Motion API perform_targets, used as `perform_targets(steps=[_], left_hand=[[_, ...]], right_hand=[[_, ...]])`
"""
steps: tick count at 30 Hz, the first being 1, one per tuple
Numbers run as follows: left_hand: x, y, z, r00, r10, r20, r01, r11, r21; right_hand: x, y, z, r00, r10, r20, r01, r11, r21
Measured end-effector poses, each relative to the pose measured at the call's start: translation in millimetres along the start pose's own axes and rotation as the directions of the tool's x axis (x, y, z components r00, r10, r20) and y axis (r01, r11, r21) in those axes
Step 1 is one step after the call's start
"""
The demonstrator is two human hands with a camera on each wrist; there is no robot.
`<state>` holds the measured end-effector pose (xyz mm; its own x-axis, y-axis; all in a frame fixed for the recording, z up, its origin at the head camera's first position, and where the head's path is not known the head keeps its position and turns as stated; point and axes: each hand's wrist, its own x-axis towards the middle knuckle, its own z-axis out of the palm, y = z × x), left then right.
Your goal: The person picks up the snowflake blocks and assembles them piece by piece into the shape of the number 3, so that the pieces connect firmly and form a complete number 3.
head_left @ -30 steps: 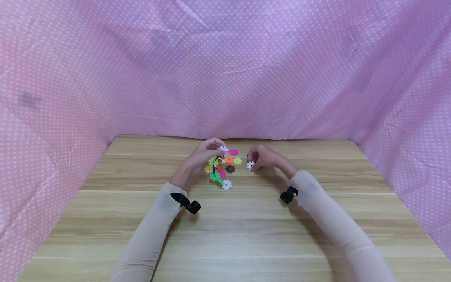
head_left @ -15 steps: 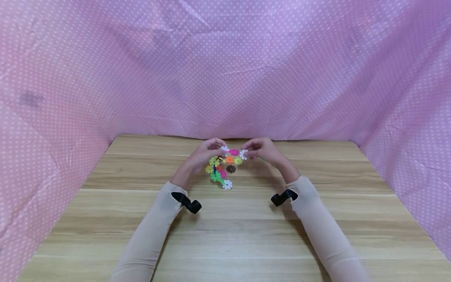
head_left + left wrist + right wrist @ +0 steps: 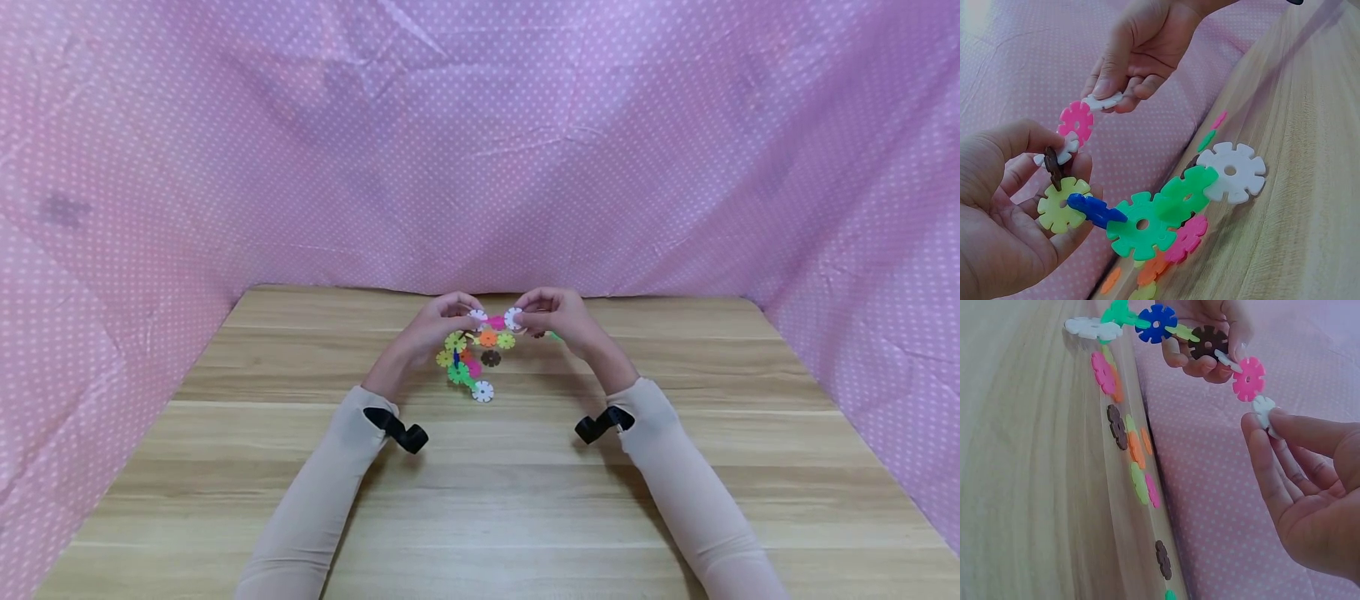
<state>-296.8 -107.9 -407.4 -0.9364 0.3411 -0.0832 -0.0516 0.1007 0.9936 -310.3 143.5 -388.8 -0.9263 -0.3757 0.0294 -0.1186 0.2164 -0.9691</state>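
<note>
A person held up a chain point(image 3: 1125, 228) of flat discs shaped like flowers, and one pink disc point(image 3: 1249, 367) of it sat between the two hands. The left hand point(image 3: 435, 327) was just left of the pink disc. Its fingers were bent, and it pinched the first white disc point(image 3: 1069, 145), which was joined to the pink disc. The right hand point(image 3: 562, 318) was just right of the pink disc. Its thumb and finger were closed on the second white disc point(image 3: 1262, 406), which touched the pink disc's edge. It was hard to tell if that one was pushed in.

Left of the pink disc, past the first white disc, the chain had a brown disc point(image 3: 1052, 167), a yellow disc point(image 3: 1054, 215), a blue disc point(image 3: 1097, 211), two green discs and the last white disc point(image 3: 1244, 181). That last one was nearer the person than the pink disc.

Loose bits lay on the wooden counter point(image 3: 480, 500), also nearer the person than the pink disc: an orange disc point(image 3: 488, 338), a lime disc point(image 3: 506, 341) and a dark disc point(image 3: 491, 357). Behind the pink disc hung a dotty pink cloth point(image 3: 480, 167).
</note>
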Motion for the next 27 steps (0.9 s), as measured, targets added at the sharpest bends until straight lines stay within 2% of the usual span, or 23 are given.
perform_targets(steps=[18, 27], left_hand=[[-1.1, 1.3, 0.6, 1.0, -0.018, -0.023, 0.018, 1.0, -0.014], [-2.4, 2.4, 1.4, 1.0, -0.005, -0.014, 0.005, 1.0, -0.008]], right_hand=[[-1.6, -1.5, 4.8, 1.0, 0.018, 0.007, -0.018, 1.0, 0.007], [-2.0, -0.9, 5.8, 1.0, -0.015, 0.003, 0.015, 1.0, 0.008]])
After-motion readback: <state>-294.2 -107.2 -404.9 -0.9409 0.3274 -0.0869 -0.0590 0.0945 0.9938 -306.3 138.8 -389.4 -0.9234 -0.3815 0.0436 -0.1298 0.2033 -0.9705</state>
